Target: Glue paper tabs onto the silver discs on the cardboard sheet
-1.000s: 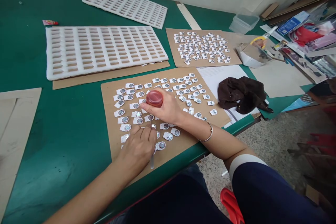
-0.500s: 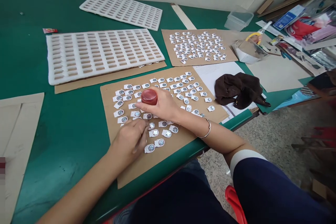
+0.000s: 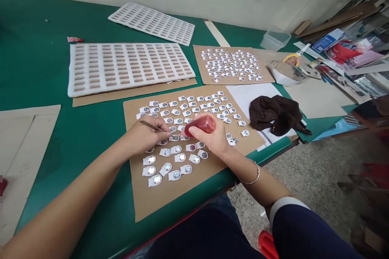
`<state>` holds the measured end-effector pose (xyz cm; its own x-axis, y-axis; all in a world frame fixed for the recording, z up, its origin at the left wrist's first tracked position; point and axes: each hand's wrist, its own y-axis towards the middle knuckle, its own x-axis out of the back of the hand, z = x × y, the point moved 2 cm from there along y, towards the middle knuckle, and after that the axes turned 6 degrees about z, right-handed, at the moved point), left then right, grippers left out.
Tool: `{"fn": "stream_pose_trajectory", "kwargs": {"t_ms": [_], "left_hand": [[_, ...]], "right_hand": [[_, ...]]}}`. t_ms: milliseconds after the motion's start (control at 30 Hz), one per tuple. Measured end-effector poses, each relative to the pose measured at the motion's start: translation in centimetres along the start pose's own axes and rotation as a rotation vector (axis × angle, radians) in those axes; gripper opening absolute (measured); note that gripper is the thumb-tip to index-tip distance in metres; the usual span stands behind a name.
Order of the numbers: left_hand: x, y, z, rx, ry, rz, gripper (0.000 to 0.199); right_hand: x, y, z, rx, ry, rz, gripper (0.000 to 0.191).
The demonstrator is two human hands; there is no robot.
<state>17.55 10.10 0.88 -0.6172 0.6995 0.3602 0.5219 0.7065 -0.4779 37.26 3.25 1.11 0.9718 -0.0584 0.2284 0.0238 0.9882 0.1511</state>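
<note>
My left hand is closed around slim dark tweezers, whose tip points down at the small white tabs with round silvery centres. My right hand grips a red squeeze bottle, tilted with its narrow end toward the tweezers' tip. Just what the bottle's nozzle touches is hidden by the fingers. Under both hands lies a brown cardboard sheet with rows of these tabs. One tab near my right hand has a reddish centre, while a nearby tab looks silver.
Two white slotted foam trays lie behind, the nearer on cardboard. A second tab-covered cardboard sits farther back. To the right are a dark brown cloth, paper, a clear box and yellow-handled scissors. The green table's front edge is close.
My left hand has lifted from the front tabs and moved farther in, the tweezers now showing. My right hand has shifted rightward, and the bottle has tipped over sideways. The view has shifted slightly.
</note>
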Motion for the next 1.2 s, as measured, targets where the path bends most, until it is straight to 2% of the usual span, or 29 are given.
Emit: {"fn": "stream_pose_trajectory", "kwargs": {"t_ms": [67,167,300,667,1200], "left_hand": [[0.0,0.0,0.2,-0.009,-0.012,-0.008,0.027],[0.1,0.0,0.5,-0.002,-0.012,-0.013,0.027],[0.1,0.0,0.6,-0.018,-0.006,-0.012,0.024],[0.0,-0.3,0.4,-0.018,0.027,-0.002,0.026],[-0.1,-0.3,0.7,0.01,0.014,0.0,0.025]], "right_hand": [[-0.3,-0.5,-0.3,0.063,-0.046,-0.067,0.028],[-0.8,-0.6,-0.2,0.117,-0.109,-0.068,0.026],[-1.1,-0.6,-0.2,0.119,-0.171,-0.052,0.026],[-1.4,-0.6,-0.8,0.138,-0.131,-0.022,0.025],[-1.3,-0.6,-0.7,0.205,-0.209,0.002,0.021]]}}
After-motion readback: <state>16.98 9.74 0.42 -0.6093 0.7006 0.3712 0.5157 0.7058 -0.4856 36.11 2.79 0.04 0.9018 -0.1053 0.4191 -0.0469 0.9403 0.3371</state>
